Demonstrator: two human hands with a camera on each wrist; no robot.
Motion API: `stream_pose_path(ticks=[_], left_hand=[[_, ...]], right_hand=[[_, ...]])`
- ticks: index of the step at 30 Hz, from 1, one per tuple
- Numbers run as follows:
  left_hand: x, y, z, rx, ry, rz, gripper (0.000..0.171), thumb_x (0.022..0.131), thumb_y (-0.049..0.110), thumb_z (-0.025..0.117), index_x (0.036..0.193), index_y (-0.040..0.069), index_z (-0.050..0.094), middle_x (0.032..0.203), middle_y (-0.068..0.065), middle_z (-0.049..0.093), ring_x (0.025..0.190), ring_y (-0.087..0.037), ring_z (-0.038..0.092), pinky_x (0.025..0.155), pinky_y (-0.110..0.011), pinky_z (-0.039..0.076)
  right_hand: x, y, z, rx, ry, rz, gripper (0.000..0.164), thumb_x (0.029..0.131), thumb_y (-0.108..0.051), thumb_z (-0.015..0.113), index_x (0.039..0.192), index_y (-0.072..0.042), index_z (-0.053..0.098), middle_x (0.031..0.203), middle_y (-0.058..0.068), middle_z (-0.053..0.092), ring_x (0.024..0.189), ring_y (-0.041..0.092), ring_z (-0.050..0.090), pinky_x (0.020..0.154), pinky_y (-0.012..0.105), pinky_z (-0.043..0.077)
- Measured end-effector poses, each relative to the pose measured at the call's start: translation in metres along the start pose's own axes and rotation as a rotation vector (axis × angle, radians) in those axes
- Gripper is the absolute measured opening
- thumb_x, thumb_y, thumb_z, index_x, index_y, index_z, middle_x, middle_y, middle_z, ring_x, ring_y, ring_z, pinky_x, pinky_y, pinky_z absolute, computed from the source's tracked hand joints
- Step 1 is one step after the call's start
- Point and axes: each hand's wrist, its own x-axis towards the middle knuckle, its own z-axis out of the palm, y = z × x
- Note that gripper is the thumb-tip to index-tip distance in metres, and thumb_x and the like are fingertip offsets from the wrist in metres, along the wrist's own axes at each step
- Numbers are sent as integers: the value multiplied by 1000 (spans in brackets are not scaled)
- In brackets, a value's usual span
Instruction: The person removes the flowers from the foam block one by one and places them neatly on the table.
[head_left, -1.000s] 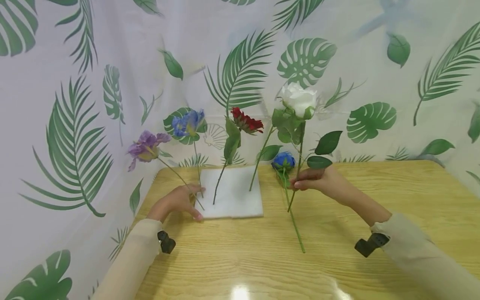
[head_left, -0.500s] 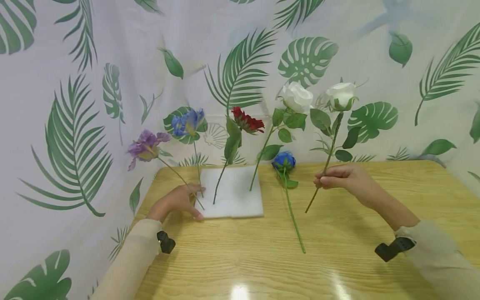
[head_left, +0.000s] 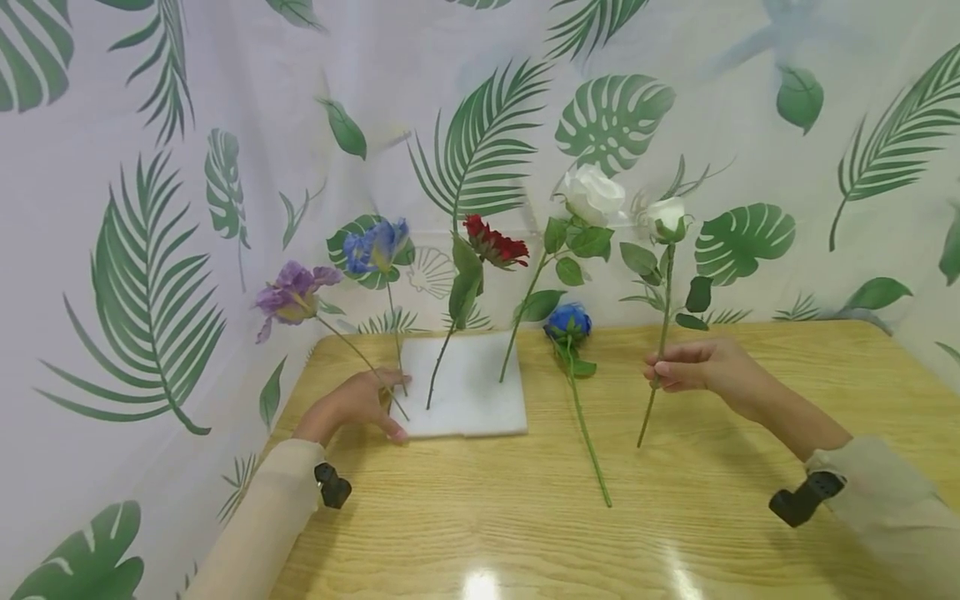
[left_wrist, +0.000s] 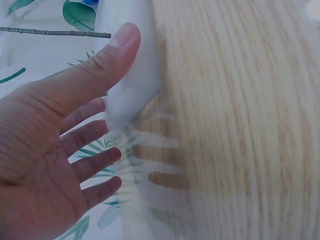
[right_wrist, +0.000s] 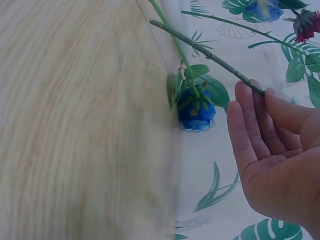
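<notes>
Right hand (head_left: pixel 705 369) pinches white rose (head_left: pixel 667 227) low down; left hand (head_left: pixel 358 402), fingers spread, touches foam (head_left: pixel 480 404).

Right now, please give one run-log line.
left hand: touching white foam | right hand: pinching a white rose, clear of foam | blue rose: lying on table

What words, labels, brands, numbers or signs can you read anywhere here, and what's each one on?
None: no readable text in any view.
Curtain: only printed leaves and a shell outline, no lettering seen.
White rose in the right hand, white pad by the left hand, and table: no lettering seen.
Black wrist cameras: any marks are too small to read.
</notes>
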Motion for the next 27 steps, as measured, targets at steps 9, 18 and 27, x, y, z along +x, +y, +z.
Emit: stream_pose_path(ticks=[9, 18, 27], left_hand=[[0, 4, -1, 6, -1, -18, 100, 64, 23, 97, 150, 6, 49, 162, -23, 36, 151, -44, 31, 125, -56, 27], [0, 6, 0, 3, -10, -22, 100, 65, 21, 97, 151, 5, 49, 162, -23, 36, 151, -44, 30, 125, -56, 26], [0, 5, 0, 10, -6, -16, 99, 65, 22, 97, 150, 5, 49, 161, -23, 37, 151, -44, 31, 125, -56, 26]], right_hand=[[2, 11, -9, 62, -68, 162, 46, 100, -14, 65, 133, 17, 55, 107, -4, 78, 99, 8, 75, 91, 34, 62], [5, 21, -9, 121, -134, 203, 41, 100, -9, 64, 132, 16, 58, 108, -6, 78, 99, 9, 75, 90, 32, 62], [9, 26, -1, 59, -146, 210, 44, 99, -9, 65, 132, 18, 56, 115, -2, 77, 99, 13, 75, 89, 34, 63]])
